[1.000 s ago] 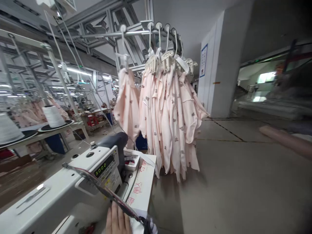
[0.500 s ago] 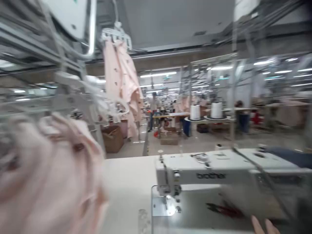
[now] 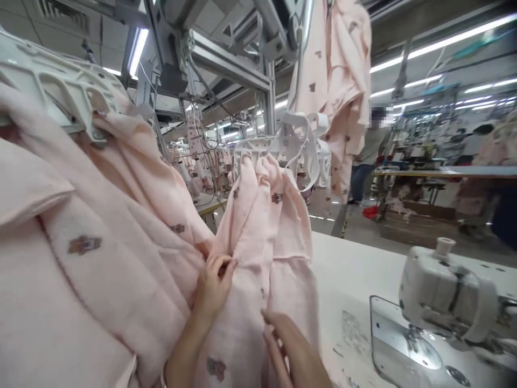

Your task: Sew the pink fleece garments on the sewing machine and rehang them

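Far left, we have one white hanger point(image 3: 52, 89) up top, and under it one thick pink bundle point(image 3: 100, 258) filling that whole side; we cannot count its layers, but two small brown printed motifs show on it

Moving in, here is the left hand point(image 3: 212, 288), coming up from the bottom edge, fingers curled tight and pinching a fold of the middle garment point(image 3: 266, 237). That grip is closed on the cloth, thumb and fingertips point(image 3: 226, 264) pressed together at the seam. The middle garment hangs just left of centre from a second hanger point(image 3: 283, 143), its lower part draped down between the two hands and beside the pink bundle, touching it

Next, the right hand point(image 3: 294, 350), low in the middle: fingers stretched out and loose, lying against the garment's lower front. It is spread flat, and we see nothing clamped in it

Above and to the right, one more hanging garment point(image 3: 337, 70) dangles from the overhead rail, well apart from the hands. Behind it stands one person point(image 3: 365, 156), far back

Then the white table point(image 3: 351, 269), and on it, at far right, one sewing machine point(image 3: 448, 293) with its one metal plate point(image 3: 398, 350) below the head
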Action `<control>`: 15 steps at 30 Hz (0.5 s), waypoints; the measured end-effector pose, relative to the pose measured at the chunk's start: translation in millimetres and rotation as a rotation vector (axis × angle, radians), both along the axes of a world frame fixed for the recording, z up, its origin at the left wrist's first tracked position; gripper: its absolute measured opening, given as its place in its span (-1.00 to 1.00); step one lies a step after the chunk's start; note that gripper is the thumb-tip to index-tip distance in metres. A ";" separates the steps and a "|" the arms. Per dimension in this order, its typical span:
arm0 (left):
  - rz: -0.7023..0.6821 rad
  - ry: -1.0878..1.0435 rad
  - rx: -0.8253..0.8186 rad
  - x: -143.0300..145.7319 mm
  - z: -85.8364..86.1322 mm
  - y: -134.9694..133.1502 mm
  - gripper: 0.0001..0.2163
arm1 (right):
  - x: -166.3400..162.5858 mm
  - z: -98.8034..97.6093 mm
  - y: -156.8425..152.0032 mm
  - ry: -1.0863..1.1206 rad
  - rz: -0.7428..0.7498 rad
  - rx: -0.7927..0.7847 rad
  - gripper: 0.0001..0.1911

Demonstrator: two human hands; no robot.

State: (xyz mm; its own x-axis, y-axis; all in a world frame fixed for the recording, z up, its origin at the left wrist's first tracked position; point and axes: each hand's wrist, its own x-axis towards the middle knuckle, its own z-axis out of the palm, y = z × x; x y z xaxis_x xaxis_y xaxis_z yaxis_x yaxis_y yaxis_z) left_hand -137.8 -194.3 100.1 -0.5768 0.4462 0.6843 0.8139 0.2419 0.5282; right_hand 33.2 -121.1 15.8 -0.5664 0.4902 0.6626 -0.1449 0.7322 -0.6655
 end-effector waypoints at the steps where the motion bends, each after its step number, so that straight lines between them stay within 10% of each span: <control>1: -0.017 -0.012 0.001 5.9 6.0 -9.9 -0.77 | -7.1 5.0 -0.4 -0.018 0.049 -0.147 -0.69; 7: -0.273 -0.426 -0.047 30.1 46.1 -52.8 -0.73 | -22.9 38.9 -10.8 -0.034 0.397 -0.566 -0.71; 15: -0.144 -0.363 0.237 1.8 66.7 -70.7 -0.71 | 40.0 77.0 8.1 0.296 0.470 -1.101 -0.79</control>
State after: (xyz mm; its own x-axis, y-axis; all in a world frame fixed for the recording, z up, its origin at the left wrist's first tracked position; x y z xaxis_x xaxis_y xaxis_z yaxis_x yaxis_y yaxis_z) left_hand -135.9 -265.0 166.8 -0.7419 0.3950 0.5419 0.5821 -0.0219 0.8128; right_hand 73.2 -113.0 92.8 -0.7369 0.6574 0.1576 -0.4924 -0.3622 -0.7914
